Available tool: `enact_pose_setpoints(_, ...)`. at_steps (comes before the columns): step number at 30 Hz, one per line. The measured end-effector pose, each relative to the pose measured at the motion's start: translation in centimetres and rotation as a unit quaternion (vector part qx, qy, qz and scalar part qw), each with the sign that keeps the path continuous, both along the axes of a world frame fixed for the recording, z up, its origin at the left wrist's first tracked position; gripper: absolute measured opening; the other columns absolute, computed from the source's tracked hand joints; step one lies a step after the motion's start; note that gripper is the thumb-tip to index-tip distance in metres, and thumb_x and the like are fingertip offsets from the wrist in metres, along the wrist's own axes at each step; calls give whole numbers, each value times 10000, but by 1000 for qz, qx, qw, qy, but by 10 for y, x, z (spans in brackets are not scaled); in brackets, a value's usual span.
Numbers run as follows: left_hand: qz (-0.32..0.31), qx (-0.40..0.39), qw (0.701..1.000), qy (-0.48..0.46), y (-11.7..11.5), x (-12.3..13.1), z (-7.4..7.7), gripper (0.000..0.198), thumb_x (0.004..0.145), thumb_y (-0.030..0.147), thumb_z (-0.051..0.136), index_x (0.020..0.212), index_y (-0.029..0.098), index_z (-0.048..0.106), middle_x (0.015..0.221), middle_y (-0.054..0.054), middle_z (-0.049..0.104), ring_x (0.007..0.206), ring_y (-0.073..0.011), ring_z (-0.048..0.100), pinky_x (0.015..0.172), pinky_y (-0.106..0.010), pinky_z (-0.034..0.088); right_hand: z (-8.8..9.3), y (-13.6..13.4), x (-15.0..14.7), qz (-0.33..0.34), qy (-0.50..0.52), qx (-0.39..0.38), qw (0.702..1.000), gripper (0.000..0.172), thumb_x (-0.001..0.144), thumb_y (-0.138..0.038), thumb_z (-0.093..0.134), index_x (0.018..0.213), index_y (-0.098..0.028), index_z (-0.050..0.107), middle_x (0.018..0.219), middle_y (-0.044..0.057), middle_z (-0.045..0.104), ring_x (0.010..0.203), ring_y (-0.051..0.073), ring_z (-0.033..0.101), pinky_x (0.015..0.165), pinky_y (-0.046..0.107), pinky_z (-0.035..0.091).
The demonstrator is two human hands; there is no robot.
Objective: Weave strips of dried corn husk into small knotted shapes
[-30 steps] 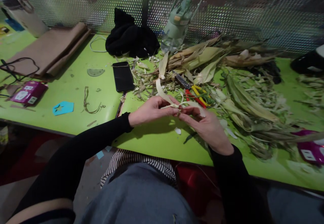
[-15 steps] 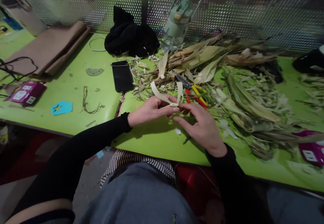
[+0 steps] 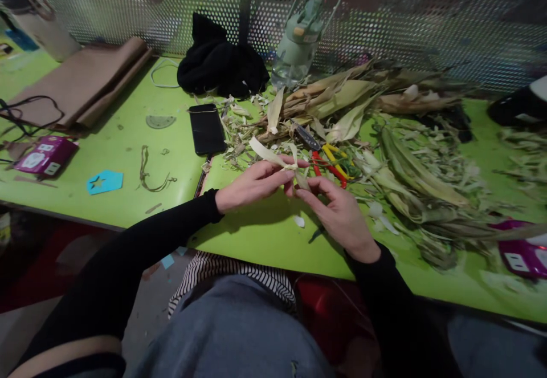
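Note:
My left hand and my right hand meet above the green table, both pinching a pale corn husk strip. The strip is bent, one end sticking up and left from my left fingers, the other running down to my right fingertips. Just beyond my hands lie red and yellow handled cutters. A heap of corn husks spreads to the right and behind.
A black phone lies left of the scraps, a black cloth and a pale green bottle stand by the perforated back wall. Brown paper, a purple card and a blue tag lie at the left.
My hands have shifted slightly left and up while working the strip; its free end has swung lower and leftward, and my right fingers have moved in under my left.

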State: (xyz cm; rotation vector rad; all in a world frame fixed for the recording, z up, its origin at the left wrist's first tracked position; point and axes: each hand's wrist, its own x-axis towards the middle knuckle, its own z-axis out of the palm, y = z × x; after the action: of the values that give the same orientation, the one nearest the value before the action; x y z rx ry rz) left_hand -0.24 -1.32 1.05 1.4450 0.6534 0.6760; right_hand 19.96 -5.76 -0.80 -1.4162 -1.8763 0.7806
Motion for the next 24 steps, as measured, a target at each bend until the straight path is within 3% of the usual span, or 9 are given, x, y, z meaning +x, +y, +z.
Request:
enact_pose_setpoints(2,16,13,1000,8,1,0,1,295,996,317,452,1164,131,605,732,27,566,540,-60,376,520,-215,295,2,0,1,-3,34,-23,999,233,940,-429,594,990,-214,665,811,22,713,716,162,646,644,296,502)
enact_pose_setpoints(4,42,44,998,16,4,0,-1,259,984,322,481,963,123,645,739,17,559,568,-60,398,549,-216,317,3,-1,2,-19,49,-22,998,254,943,-437,591,1059,-222,659,778,13,722,685,157,655,627,292,507)
enact_pose_setpoints(6,64,74,995,30,7,1,-3,293,972,310,512,768,126,613,729,8,554,615,-66,437,597,-214,352,2,-3,2,-45,59,0,997,251,943,-438,591,1062,-226,655,763,10,725,655,152,655,609,288,511)
enact_pose_setpoints(8,74,85,992,48,9,2,-5,312,965,293,533,705,130,592,725,4,565,652,-72,468,639,-212,380,2,-4,2,-73,76,29,994,223,942,-428,591,1021,-227,649,804,20,736,675,150,670,610,282,524)
enact_pose_setpoints(11,72,68,994,42,10,2,-8,253,962,283,546,790,122,640,784,-11,619,711,-79,524,689,-210,420,2,-6,1,-74,78,32,994,186,948,-396,570,986,-223,628,849,39,748,697,158,692,562,266,520)
enact_pose_setpoints(16,53,9,997,-51,8,2,-13,226,893,256,644,1073,120,661,981,-34,682,886,-101,607,843,-238,469,7,-7,-2,-16,0,15,1000,100,926,-297,558,920,-214,614,718,27,714,600,156,657,435,238,410)
enact_pose_setpoints(20,36,-35,995,-90,5,5,-15,274,819,294,734,1013,112,672,998,-46,701,953,-131,635,919,-284,478,7,-7,-6,-3,-25,47,999,82,910,-281,564,876,-221,609,702,15,693,578,144,618,471,250,421)
enact_pose_setpoints(24,48,-63,993,-84,2,6,-10,214,848,299,711,929,107,662,924,-58,731,904,-131,653,870,-272,493,6,-8,-9,56,-62,66,994,111,911,-262,554,824,-224,612,690,5,672,552,128,564,500,259,414)
